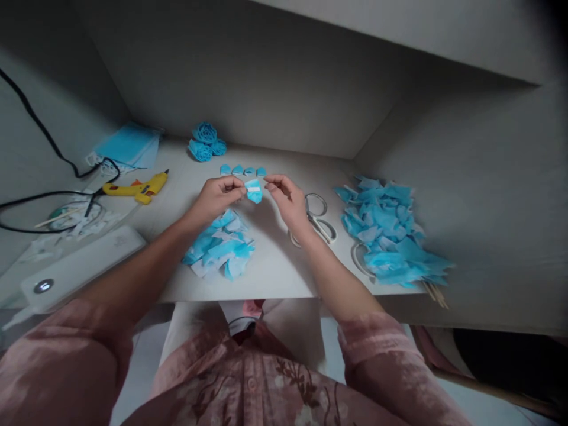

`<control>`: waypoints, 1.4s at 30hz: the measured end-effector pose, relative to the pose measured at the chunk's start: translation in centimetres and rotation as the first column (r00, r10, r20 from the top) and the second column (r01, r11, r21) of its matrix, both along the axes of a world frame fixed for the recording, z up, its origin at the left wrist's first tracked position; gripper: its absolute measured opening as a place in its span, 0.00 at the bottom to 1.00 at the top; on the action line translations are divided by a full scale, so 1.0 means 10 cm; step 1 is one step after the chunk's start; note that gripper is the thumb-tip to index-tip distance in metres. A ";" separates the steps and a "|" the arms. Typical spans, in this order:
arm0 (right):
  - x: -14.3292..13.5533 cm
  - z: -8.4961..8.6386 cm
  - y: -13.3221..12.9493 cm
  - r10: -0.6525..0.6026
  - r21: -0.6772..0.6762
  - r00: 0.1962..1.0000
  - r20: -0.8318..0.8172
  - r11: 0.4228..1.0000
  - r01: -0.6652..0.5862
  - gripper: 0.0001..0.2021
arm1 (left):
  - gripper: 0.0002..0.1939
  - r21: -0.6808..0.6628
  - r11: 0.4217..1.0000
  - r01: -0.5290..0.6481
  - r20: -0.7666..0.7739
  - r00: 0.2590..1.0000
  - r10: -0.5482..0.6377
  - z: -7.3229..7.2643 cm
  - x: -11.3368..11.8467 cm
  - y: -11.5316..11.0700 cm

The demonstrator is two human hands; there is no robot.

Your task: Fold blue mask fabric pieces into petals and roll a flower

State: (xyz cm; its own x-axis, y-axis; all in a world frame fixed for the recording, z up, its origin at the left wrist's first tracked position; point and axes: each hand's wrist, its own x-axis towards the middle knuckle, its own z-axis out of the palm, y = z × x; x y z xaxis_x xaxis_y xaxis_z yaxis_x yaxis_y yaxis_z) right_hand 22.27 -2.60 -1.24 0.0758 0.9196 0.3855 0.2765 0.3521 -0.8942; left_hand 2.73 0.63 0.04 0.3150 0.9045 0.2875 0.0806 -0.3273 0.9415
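My left hand [222,196] pinches a small folded piece of blue fabric [254,196] between thumb and fingertips. A white strip lies across the piece. Just to its right, my right hand [286,198] has its thumb and forefinger slightly apart, with nothing visible between them. Behind the hands, several small folded blue petals [238,170] lie in a row on the white table [275,266]. Loose blue and white fabric cuttings [226,245] are heaped below my left hand. Partly under my right forearm lie white-handled scissors [326,229].
Blue rolled fabric roses [205,142] stand at the back. On the left are blue face masks [128,146], a yellow glue gun [142,188], a black cable [31,115] and a white power bank [84,266]. A larger pile of blue pieces [386,222] covers wooden sticks [437,294] at right.
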 end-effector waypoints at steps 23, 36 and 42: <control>-0.02 -0.10 0.05 0.052 0.031 0.993 0.102 0.998 -0.055 0.21 | 0.11 0.218 0.971 -0.100 -0.166 0.976 0.138 -0.02 0.05 -0.04; -0.06 -0.10 0.02 0.064 0.041 0.985 0.161 0.997 -0.072 0.22 | 0.09 0.285 0.956 -0.066 -0.240 0.961 0.137 -0.03 0.03 -0.05; -0.09 -0.11 0.02 0.145 -0.018 0.987 0.076 0.989 -0.144 0.23 | 0.06 0.479 0.878 -0.025 -0.333 0.920 0.208 -0.04 0.01 -0.02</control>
State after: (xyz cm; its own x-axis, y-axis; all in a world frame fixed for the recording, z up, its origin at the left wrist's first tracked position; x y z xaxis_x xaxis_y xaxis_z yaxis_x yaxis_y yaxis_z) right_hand 21.37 -2.37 -2.33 -0.0877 0.9235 0.3735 0.2919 0.3823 -0.8767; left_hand 2.80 0.43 -0.36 0.3798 0.7353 0.5613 0.4516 -0.6770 0.5812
